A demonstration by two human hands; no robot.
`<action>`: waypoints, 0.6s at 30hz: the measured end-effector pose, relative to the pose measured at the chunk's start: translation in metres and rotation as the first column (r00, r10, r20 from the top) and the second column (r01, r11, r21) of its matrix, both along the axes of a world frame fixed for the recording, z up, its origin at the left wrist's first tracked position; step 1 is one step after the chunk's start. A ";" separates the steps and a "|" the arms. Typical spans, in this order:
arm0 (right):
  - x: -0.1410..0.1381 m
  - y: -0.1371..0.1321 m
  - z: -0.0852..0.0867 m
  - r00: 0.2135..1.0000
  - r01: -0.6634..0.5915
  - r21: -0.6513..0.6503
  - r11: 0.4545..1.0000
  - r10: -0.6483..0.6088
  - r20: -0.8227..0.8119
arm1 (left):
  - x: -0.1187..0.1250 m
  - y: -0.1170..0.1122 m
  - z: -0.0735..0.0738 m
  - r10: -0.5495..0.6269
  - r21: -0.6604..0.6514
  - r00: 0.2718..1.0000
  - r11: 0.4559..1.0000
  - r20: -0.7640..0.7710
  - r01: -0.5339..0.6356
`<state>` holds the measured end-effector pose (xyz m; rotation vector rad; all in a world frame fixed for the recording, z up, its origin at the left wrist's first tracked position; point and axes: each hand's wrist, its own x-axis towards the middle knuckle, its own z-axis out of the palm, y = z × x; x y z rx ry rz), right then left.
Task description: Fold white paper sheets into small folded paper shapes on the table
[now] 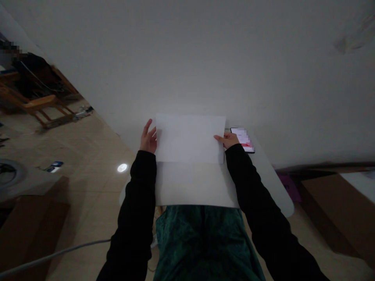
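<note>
Pinching the right edge of a white sheet, my right grip has its thumb on the face towards me. The sheet sits between my two grips, over the pale counter. My left grip is loosely spread at the sheet's left edge; I can't tell from here whether it touches. Just right of my right grip, a lit phone lies on the counter. Well left of my left grip stands a wooden chair.
</note>
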<state>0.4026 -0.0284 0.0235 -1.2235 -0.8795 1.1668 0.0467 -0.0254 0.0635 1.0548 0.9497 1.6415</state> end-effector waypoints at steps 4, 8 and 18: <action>0.006 0.007 -0.002 0.996 0.089 0.079 0.993 -0.088 -0.010 | 0.008 0.002 -0.008 -0.008 -0.071 0.997 0.997 -0.075 0.002; 0.004 0.009 -0.001 0.983 0.180 0.209 0.961 -0.180 -0.021 | 0.021 0.003 -0.018 0.014 -0.013 0.970 1.000 -0.242 -0.018; 0.005 0.007 0.005 0.907 0.265 0.392 0.881 -0.366 0.210 | 0.023 0.006 -0.024 0.172 0.041 0.871 0.984 -0.461 -0.173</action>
